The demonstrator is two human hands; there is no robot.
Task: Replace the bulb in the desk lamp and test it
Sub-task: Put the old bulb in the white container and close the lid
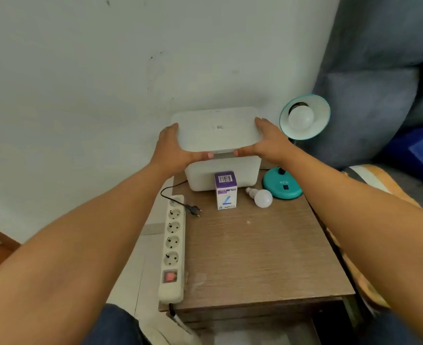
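The wooden surface (pixel 255 257) fills the lower centre of the frame. At upper centre I hold a white lid (pixel 218 130) above its white box (pixel 223 173), my left hand (pixel 173 148) and right hand (pixel 267 143) each clamped on an end. At right the teal desk lamp (pixel 305 118) has a bulb fitted; a loose bulb (pixel 261 197) lies beside its carton (pixel 226 190). I judge I'm handling storage; next, plug (pixel 194 210) into power strip (pixel 173 245).

Lamp neck (pixel 293 141) behind right hand (pixel 270 143); lid print (pixel 219 127) illegible.
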